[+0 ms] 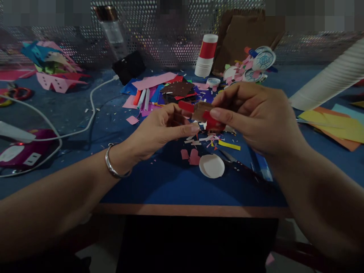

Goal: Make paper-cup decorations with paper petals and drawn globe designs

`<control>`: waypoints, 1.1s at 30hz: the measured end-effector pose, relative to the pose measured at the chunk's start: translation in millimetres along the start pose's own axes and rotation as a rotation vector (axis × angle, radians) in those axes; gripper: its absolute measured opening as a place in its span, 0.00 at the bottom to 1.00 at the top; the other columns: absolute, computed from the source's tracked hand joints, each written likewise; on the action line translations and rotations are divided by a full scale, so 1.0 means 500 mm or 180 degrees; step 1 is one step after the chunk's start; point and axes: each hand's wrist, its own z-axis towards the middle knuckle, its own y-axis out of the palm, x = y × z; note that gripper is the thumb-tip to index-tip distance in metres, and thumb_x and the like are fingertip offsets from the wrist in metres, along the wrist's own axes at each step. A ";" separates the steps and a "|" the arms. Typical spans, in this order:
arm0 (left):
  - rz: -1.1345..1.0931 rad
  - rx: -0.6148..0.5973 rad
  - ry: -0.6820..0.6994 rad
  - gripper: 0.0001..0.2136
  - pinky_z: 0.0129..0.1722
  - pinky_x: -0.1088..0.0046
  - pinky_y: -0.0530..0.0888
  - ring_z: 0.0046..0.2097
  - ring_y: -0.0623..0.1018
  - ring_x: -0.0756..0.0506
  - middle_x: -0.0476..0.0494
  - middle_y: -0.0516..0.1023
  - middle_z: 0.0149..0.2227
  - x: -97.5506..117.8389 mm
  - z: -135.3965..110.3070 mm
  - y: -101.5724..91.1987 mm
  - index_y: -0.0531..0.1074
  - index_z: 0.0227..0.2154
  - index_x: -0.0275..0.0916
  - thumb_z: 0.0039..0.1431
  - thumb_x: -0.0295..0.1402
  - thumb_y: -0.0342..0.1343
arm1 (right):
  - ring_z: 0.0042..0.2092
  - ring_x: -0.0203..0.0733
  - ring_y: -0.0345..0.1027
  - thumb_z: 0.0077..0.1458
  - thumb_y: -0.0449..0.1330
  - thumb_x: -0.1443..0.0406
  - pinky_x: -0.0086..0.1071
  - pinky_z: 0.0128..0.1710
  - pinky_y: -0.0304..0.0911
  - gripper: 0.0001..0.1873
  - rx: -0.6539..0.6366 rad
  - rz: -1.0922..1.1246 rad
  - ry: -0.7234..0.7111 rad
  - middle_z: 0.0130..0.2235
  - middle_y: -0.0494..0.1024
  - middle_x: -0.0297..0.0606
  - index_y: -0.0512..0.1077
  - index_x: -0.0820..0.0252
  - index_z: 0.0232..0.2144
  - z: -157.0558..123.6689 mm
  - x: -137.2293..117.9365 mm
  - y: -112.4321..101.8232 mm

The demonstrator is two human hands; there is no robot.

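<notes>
Both my hands are raised over the blue table (159, 182) and meet on a small piece of red and brown paper (202, 113). My left hand (163, 127), with a silver bangle on the wrist, pinches its left end between thumb and fingers. My right hand (253, 113) pinches the right end, thumb along the lower red edge. Just below them lie pink paper scraps (192, 156), a white paper disc (212, 166) and a yellow strip (229, 145). Dark scissors (241, 167) lie under my right wrist.
A heap of coloured paper sheets (167, 89) lies behind my hands. A stack of red and white paper cups (207, 55) and decorated discs (256, 64) stand at the back. A white cable (91, 110) crosses the left side. Yellow and orange sheets (335, 127) lie at right.
</notes>
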 end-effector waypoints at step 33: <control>0.2552 -0.0550 0.0541 0.03 0.34 0.67 0.68 0.38 0.76 0.44 0.43 0.80 0.36 -0.002 -0.033 0.063 0.76 0.30 0.38 0.58 0.30 0.60 | 0.32 0.40 0.71 0.51 0.80 0.57 0.38 0.32 0.70 0.15 0.0162 0.0176 0.0185 0.32 0.78 0.33 0.77 0.51 0.30 -0.003 -0.003 0.008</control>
